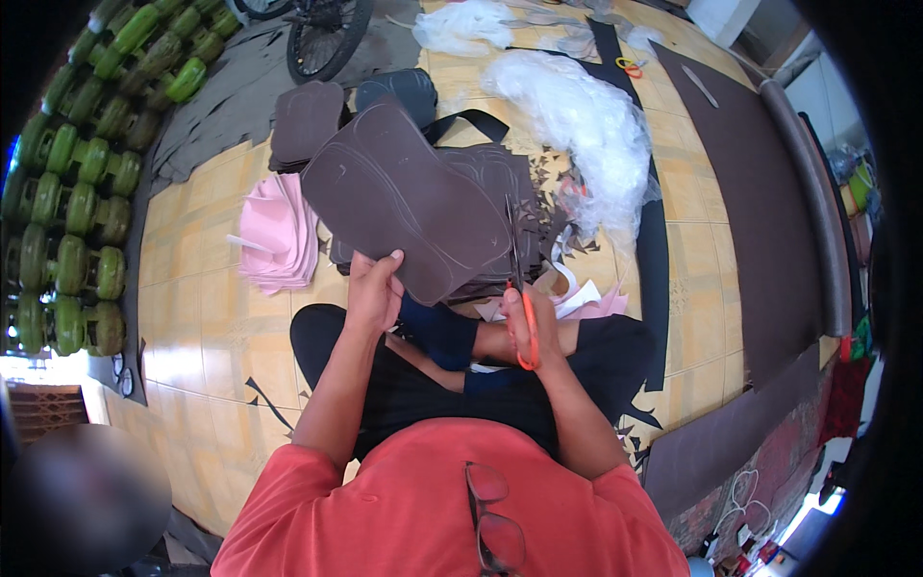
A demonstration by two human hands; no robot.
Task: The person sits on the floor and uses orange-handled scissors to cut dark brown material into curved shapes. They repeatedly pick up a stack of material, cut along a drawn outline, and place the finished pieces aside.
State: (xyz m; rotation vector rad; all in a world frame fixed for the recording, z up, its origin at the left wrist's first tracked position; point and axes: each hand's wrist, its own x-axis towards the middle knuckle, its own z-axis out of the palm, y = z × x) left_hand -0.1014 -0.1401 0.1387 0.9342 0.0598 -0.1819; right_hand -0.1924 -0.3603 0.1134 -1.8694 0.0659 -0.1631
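Note:
My left hand (373, 290) pinches the lower edge of a dark brown leather-like piece (399, 197) with rounded corners and pale outlines drawn on it. The piece is held up, tilted, above a stack of similar brown pieces (495, 165). In my right hand (535, 319) is a pair of scissors (524, 338) with orange handles, the fingers wrapped round them. Its dark blades point away from me beside the right edge of the piece; whether they touch it I cannot tell. Small dark offcuts (553, 226) lie scattered just beyond the blades.
Pink sheets (277, 236) are stacked at left; cut brown pieces (308, 123) lie behind. Crumpled clear plastic (586, 135) and a yellow-orange pair of scissors (629, 66) are farther right. A brown roll (806, 212) lies partly unrolled at right. Green gas cylinders (72, 264) stand stacked at left; a bicycle wheel (327, 38) stands behind.

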